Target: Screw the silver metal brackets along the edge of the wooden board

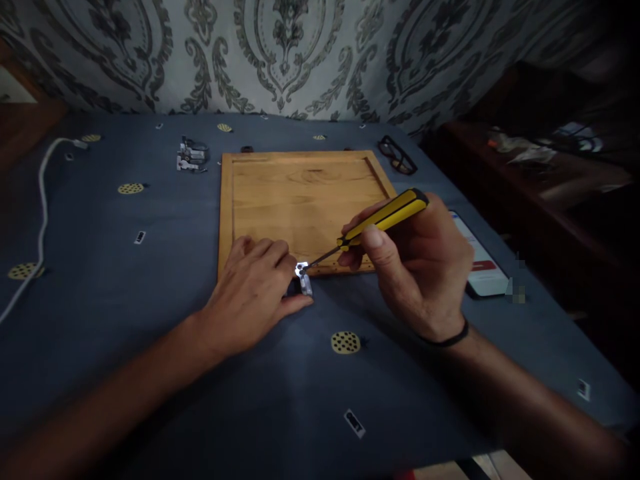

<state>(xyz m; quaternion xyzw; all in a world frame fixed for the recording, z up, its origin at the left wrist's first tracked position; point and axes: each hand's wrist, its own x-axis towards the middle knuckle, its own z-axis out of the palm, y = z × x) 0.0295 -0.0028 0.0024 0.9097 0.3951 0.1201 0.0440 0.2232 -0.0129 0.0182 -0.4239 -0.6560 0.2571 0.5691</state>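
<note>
A wooden cabinet door (305, 193) with a raised frame lies flat on the dark blue cloth. At its near edge, my left hand (255, 277) grips a small metal hinge (305, 283), thumb below and fingers resting over the door's edge. Part of the hinge is hidden under those fingers. My right hand (420, 267) is closed around a yellow and black screwdriver (385, 220), held at a slant. Its tip meets the hinge near the door's edge; whether it sits in a screw is too small to tell.
More metal hinges (191, 155) lie at the back left. Eyeglasses (397, 155) rest beyond the door's right corner, and a phone (483, 263) lies behind my right hand. A white cable (44, 200) runs along the left. Patterned fabric (280, 53) rises at the back.
</note>
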